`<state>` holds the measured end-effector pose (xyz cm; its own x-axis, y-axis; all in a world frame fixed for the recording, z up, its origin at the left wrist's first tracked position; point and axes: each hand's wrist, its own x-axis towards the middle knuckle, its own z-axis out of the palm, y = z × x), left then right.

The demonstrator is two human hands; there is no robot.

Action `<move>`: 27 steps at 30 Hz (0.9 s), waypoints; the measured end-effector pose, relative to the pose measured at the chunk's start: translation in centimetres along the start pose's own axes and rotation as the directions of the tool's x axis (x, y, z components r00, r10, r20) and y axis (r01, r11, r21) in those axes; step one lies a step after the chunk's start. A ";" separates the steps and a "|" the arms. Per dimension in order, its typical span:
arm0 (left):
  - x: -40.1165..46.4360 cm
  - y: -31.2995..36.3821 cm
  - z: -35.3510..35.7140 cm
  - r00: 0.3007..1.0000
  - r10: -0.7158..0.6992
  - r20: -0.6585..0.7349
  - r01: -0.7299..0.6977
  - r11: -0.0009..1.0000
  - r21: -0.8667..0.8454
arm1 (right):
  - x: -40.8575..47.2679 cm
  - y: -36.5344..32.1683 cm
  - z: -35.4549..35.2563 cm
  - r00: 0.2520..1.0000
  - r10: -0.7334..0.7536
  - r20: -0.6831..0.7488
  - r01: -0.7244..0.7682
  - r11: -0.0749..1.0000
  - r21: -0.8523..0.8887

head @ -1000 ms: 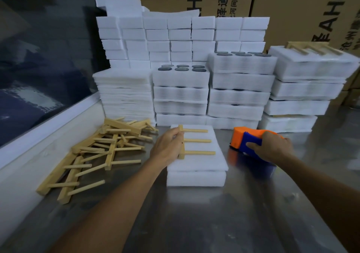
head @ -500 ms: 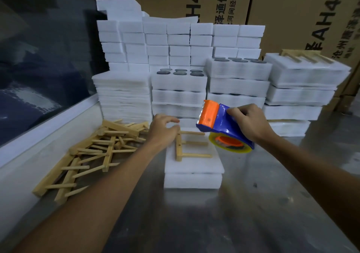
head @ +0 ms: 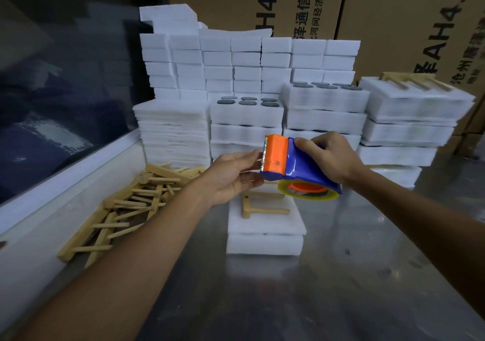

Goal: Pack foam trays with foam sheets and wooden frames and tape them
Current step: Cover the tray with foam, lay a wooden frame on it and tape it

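A white foam tray pack [head: 265,241] lies on the metal table, with a wooden frame [head: 258,208] on its top sheet. My right hand [head: 328,156] grips a blue and orange tape dispenser [head: 294,167], held in the air above the pack; its tape roll [head: 308,192] hangs below. My left hand [head: 233,175] is raised at the dispenser's serrated edge, fingertips at the blade, seemingly at the tape end. Whether it pinches the tape is unclear.
A pile of loose wooden frames [head: 128,204] lies at the left by a white ledge [head: 60,183]. Stacks of foam sheets [head: 173,133], foam blocks [head: 246,65] and packed trays [head: 409,120] stand behind. Cardboard boxes [head: 393,12] fill the back.
My right hand lifted the tape dispenser off the table and brought it over the pack. My left hand left the wooden frame and rose to the dispenser's blade.
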<state>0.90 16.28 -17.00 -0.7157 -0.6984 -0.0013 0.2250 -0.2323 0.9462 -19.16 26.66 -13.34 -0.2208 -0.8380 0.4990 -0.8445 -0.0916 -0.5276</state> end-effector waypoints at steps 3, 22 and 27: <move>0.0 -0.1 -0.3 0.998 -0.022 -0.056 0.026 0.997 0.076 | 0.3 -0.2 -0.1 1.000 0.013 0.013 -0.013 0.999 -0.037; 1.3 8.1 2.6 0.988 -0.065 -0.139 0.114 0.914 0.390 | -0.5 0.1 0.2 0.722 0.230 0.652 -0.657 0.522 0.544; 1.8 8.5 3.4 0.990 -0.019 -0.142 0.077 0.908 0.411 | -2.2 -0.4 2.4 0.764 0.086 0.640 -0.644 0.164 0.747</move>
<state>-0.72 15.40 -7.81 -0.6184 -0.7831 -0.0656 -0.1225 0.0136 0.9924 -17.15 27.25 -15.92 0.0712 -0.9920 -0.1039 0.3686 0.1230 -0.9214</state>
